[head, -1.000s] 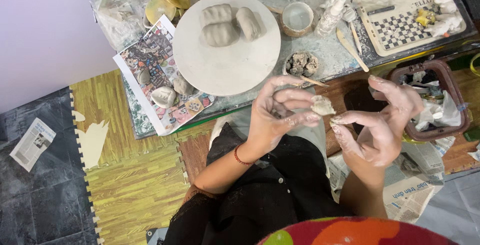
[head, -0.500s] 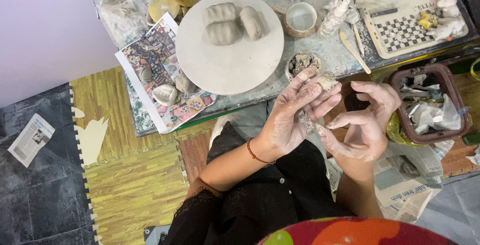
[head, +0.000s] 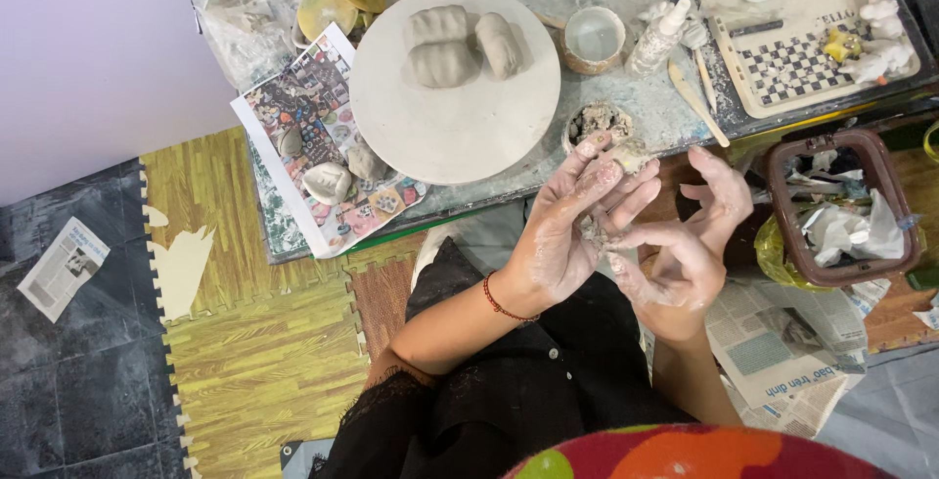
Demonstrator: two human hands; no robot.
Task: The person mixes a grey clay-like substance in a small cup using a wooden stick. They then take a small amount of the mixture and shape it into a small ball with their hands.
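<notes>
From the head view, both clay-smeared hands meet just right of the frame's centre. The left hand (head: 567,234), with a red cord bracelet (head: 504,303) at the wrist, is held palm-open with fingers stretched up toward the table edge; a small pale lump of wet clay (head: 626,154) sits at its fingertips. The right hand (head: 690,244) is loosely curled, its thumb and forefinger pressing into the left palm, where a scrap of grey clay seems to be pinched, though the fingers hide most of it. Whether the lump is gripped or only resting against the fingertips is hard to make out.

Just above the hands, a small round bowl of clay scraps (head: 597,122) stands partly covered by the left fingertips. At upper centre, a round grey turntable disc (head: 455,117) carries three rounded grey clay blocks (head: 460,44). A colourful printed sheet (head: 323,146) with small clay pieces lies to its left. At the upper right, a checkered tray (head: 792,58) is cut off by the frame's top edge. A brown rectangular bin of crumpled paper (head: 841,210) stands at the right. The person's black garment (head: 509,391) fills the lower centre.
</notes>
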